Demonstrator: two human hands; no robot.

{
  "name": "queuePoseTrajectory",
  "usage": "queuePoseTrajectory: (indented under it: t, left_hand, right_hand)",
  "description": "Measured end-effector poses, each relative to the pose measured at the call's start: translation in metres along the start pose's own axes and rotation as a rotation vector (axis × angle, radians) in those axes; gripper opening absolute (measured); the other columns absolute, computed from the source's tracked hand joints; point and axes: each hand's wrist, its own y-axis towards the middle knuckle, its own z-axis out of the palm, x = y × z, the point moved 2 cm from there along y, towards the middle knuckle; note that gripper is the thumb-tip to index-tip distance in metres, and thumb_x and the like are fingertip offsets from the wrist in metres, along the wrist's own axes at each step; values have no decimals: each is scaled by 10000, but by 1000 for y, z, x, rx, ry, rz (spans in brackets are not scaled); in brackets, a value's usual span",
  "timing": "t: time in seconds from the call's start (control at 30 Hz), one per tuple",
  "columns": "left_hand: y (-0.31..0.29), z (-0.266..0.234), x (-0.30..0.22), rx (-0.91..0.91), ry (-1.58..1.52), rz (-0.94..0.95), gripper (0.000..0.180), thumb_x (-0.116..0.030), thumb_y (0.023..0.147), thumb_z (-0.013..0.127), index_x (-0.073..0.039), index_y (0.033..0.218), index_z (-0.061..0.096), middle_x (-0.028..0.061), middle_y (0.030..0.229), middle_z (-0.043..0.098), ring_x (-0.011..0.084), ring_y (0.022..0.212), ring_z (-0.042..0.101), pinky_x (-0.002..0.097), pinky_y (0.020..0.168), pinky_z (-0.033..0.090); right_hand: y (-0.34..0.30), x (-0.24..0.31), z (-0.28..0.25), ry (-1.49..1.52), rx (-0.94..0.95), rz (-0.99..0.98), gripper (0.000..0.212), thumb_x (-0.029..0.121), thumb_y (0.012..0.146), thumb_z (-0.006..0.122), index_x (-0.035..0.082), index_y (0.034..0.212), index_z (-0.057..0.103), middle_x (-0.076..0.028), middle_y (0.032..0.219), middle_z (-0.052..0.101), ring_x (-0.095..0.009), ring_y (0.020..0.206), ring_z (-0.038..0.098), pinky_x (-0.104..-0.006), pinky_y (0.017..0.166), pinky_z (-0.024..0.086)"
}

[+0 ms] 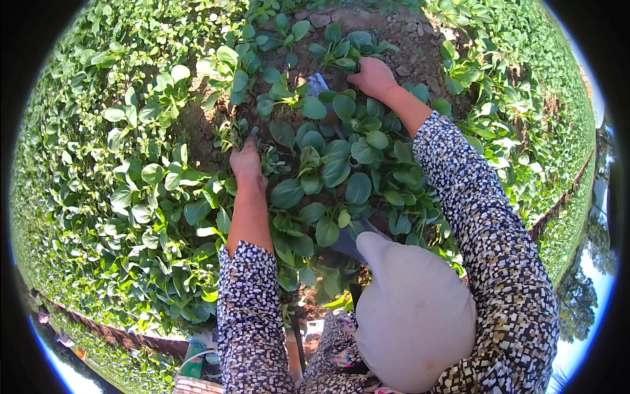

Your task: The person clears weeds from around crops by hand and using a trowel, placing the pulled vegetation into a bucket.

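My left hand [248,162] reaches down to the soil with its fingers drawn together at a clump of small-leaved sprigs [231,134], which look like weeds. Farther forward and to the right, my right hand [376,77] is curled closed beside a young leafy green plant [341,51]. Its fingertips are partly hidden, and I cannot make out what they grip. A pale, blue-white flat piece [317,85] lies just left of that hand, partly covered by leaves. Broad-leaved greens [335,161] grow thickly between my two forearms.
Bare brown soil [410,46] shows at the far middle. Dense leafy crops [85,197] spread on both sides. A smooth, pale rounded shape [420,315] blocks the lower middle. At the lower left stands a container with a thin white handle [197,358].
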Motion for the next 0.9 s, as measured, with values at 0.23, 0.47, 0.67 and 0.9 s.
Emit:
queuePoseTrajectory:
  t: [0.23, 0.47, 0.67, 0.9]
  left_hand:
    - [-11, 8, -3, -60, 12, -49, 457, -165, 860, 673, 37, 1235, 506, 106, 1142, 616, 224, 958, 578, 359, 847, 452]
    - [-6, 5, -3, -68, 20, -34, 495, -177, 861, 681, 38, 1265, 492, 115, 1182, 603, 228, 986, 573, 361, 869, 449]
    - [-7, 7, -3, -27, 18, -59, 534, -181, 871, 665, 40, 1312, 458, 132, 1216, 589, 237, 1022, 576, 360, 893, 446]
    - [-48, 35, -18, 138, -204, -144, 464, -192, 889, 663, 8, 1278, 507, 117, 1212, 587, 219, 1030, 581, 372, 855, 491]
  right_hand:
    - [-13, 8, 8, -24, -167, 55, 264, 207, 778, 618, 31, 974, 596, -187, 910, 662, -408, 852, 631, -507, 764, 509]
    - [-5, 22, 4, -182, -104, 10, 206, 142, 768, 575, 38, 934, 639, -175, 938, 670, -370, 859, 651, -475, 720, 534]
    - [-1, -6, -10, 965, 138, 409, 171, 171, 838, 683, 23, 897, 620, -39, 719, 595, -129, 560, 552, -286, 516, 469]
    - [-67, 42, -60, 1457, 65, 214, 138, 148, 886, 672, 44, 963, 623, -7, 729, 563, -103, 549, 506, -254, 524, 431]
